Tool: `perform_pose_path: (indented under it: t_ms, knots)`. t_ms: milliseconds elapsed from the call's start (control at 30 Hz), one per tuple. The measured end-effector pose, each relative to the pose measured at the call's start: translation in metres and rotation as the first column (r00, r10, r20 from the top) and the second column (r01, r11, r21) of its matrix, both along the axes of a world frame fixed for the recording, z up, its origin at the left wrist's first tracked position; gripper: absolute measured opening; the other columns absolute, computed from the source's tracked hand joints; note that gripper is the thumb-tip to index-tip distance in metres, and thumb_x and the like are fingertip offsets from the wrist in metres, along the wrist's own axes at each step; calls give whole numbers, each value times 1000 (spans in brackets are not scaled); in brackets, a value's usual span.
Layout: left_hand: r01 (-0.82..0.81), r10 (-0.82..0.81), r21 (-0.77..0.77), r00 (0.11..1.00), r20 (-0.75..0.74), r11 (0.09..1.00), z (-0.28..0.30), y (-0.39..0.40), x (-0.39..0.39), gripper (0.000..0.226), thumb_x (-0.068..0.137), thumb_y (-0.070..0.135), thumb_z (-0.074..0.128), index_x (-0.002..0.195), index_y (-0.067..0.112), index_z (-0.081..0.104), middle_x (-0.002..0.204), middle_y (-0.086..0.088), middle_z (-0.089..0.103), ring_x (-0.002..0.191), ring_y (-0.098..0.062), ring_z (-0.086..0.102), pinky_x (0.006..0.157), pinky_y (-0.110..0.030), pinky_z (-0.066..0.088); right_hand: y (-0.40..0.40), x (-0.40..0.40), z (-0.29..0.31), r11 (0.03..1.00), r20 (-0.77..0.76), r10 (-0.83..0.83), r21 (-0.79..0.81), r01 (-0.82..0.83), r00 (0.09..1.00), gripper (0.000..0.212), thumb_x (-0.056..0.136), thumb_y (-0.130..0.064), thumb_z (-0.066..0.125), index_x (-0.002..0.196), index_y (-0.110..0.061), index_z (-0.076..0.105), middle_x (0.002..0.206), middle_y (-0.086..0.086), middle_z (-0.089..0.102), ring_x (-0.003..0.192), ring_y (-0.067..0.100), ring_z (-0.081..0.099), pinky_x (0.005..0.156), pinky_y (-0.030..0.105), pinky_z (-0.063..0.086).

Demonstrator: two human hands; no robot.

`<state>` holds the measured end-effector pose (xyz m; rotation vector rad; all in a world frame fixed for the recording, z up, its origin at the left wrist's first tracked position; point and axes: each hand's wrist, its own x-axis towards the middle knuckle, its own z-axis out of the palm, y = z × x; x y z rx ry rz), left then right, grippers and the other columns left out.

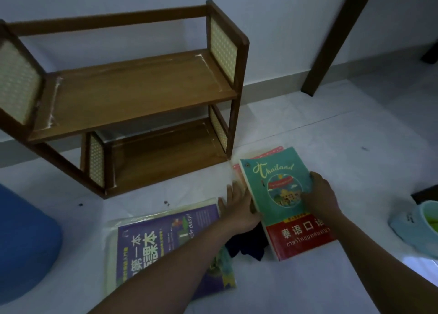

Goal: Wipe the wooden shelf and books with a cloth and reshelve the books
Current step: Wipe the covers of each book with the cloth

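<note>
From the head camera, the teal Thailand book [284, 195] lies on the floor right of the wooden shelf [132, 93], long axis running away from the person, title end toward the wall. The left hand [239, 207] grips its left edge; the right hand [320, 195] grasps its right edge.

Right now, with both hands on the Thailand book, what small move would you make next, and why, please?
Probably lift the Thailand book clear: the left hand and right hand grip its edges, it partly covers the dark cloth, and the wooden shelf stands empty.
</note>
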<state>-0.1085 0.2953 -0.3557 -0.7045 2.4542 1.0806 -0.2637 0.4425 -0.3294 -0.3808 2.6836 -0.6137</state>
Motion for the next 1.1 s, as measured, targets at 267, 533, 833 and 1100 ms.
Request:
perform_pose_path:
  t_ms: [267, 533, 833, 1100]
  knots:
    - [-81, 19, -409, 988, -153, 909, 4, -57, 107, 93, 87, 69, 27, 148, 20, -23, 153, -3, -32, 142, -21, -29, 111, -47, -21, -30, 99, 16, 767, -156, 641, 82, -636, 752, 68, 84, -29, 62, 145, -18, 33, 153, 8, 30, 138, 28, 32, 116, 45, 23]
    - [-36, 111, -283, 961, 254, 958, -12, -112, 295, 155, 45, 99, 46, 133, 4, -40, 144, -1, -43, 137, -19, -35, 115, -55, -10, -56, 145, -20, 639, -309, 765, 468, -610, 565, 70, 42, -13, 89, 108, -11, 65, 79, 7, 67, 73, 29, 67, 98, 63, 29]
    - [32, 53, -332, 969, 243, 943, -19, -108, 311, 153, 47, 99, 46, 144, 6, -28, 150, -6, -34, 135, -22, -32, 113, -52, -13, -68, 250, -41, 391, -411, 877, 306, -868, 250, 52, 67, -12, 61, 118, -15, 52, 90, 11, 67, 89, 34, 57, 71, 37, 58]
    - [121, -18, -415, 970, 244, 902, -22, -111, 315, 152, 44, 104, 31, 148, -5, 13, 156, -19, 16, 143, -35, 17, 114, -51, -9, -117, 237, -38, 329, -345, 905, 197, -924, 249, 64, 71, -15, 73, 130, -21, 47, 128, 13, 55, 115, 34, 54, 82, 41, 56]
